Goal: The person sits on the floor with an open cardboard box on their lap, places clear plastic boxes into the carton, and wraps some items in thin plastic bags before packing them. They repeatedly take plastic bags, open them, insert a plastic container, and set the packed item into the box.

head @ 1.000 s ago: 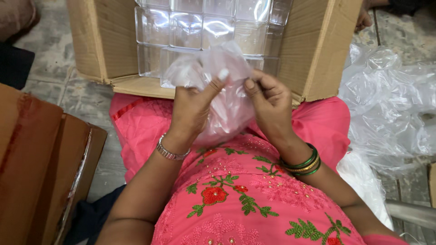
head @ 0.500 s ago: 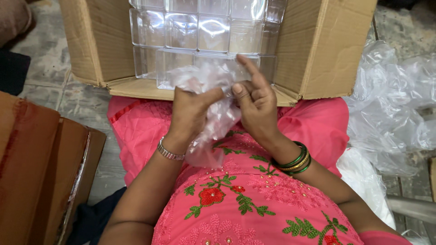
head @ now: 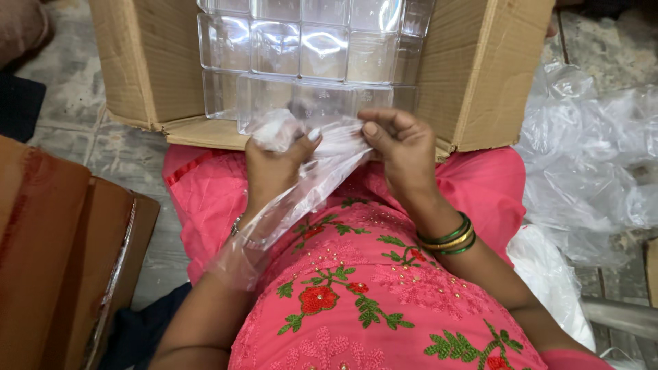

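- Compared with the view half a second earlier, both hands sat lower in frame and the clear plastic bag (head: 301,192) was pulled out longer, trailing down over the left wrist onto the pink embroidered garment (head: 384,288)
- Left hand (head: 274,168) was closed tight on a bunched end of the bag, thumb pressed over the gather, knuckles toward the camera
- Right hand (head: 404,154) was half curled, fingertips pinching the bag's upper edge; earlier its index finger stood up, at this moment it lay folded down with the others
- Judgement: the bag's mouth looked as if it was being worked apart between the two hands; whether it had opened could not be told, the film being too clear and creased
- Bag lay between the hands, just in front of the near flap of the open cardboard box (head: 480,75)
- Box held clear plastic containers (head: 301,48) packed in rows; the nearest row touched or nearly touched the bag's top edge
- Green and gold bangles (head: 449,240) on the right wrist
- A heap of loose clear plastic film (head: 589,151) lay on the floor to the right; a brown carton (head: 55,260) stood to the left
- Nothing lay between hands and box except the bag itself
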{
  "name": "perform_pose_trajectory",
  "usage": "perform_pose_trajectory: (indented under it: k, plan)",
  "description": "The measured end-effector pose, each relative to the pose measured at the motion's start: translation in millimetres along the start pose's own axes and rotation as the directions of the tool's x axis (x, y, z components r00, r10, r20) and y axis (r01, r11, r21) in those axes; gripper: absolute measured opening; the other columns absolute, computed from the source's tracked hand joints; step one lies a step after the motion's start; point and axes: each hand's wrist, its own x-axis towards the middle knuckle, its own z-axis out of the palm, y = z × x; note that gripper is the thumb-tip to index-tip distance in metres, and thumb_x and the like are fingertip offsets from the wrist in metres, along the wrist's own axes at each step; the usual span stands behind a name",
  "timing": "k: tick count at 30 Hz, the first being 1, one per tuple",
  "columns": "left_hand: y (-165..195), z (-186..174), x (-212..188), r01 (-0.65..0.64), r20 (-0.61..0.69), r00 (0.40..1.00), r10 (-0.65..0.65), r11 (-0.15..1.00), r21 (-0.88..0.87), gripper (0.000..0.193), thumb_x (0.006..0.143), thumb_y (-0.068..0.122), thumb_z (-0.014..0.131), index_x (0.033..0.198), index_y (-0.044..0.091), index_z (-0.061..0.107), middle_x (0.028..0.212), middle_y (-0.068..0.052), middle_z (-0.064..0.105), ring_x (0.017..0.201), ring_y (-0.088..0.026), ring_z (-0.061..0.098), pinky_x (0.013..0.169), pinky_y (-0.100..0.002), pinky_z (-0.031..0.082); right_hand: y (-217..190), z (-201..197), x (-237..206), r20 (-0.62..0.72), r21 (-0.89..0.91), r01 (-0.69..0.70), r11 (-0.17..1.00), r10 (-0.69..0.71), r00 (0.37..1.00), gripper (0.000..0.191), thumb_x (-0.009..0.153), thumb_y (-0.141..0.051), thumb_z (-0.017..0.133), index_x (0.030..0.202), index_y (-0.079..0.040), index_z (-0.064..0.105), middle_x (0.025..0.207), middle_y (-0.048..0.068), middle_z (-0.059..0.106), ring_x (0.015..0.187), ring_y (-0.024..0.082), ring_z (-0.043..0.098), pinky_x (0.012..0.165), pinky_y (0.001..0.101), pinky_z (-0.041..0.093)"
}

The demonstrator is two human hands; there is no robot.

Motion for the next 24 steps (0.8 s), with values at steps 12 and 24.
perform_pose_trajectory:
  k: [12, 24]
  plan:
    - [4.8, -25.0, -11.7, 0.637, 0.372, 0.765, -0.526, 0.707, -0.308, 0.030, 0.101, 0.023, 0.069, 0.122, 0.001, 0.067, 0.106, -0.009, 0.071, 0.088, -0.018, 0.068, 0.077, -0.035, 0.055, -26.5, -17.4, 17.7, 0.192, 0.410, -0.388, 0.825, 0.338, 0.921, 0.019, 0.091, -0.025, 0.059, 0.093, -0.006, 0.062, 0.084, 0.007, 0.073, 0.083, 0.018, 0.071, 0.083, 0.0361, 0.060]
    - [-70.6, -41.9, 106.4, 0.010, -0.035, 0.999, 0.014, 0.807, 0.591, 0.023, 0.103, 0.019, 0.068, 0.119, 0.002, 0.072, 0.100, -0.007, 0.070, 0.083, -0.014, 0.064, 0.073, -0.032, 0.051, 64.7, -18.3, 99.5, -0.025, -0.367, 0.022, 0.930, -0.034, 0.999, 0.022, 0.094, 0.001, 0.059, 0.114, -0.008, 0.064, 0.080, 0.001, 0.060, 0.058, 0.007, 0.053, 0.049, 0.0247, 0.046]
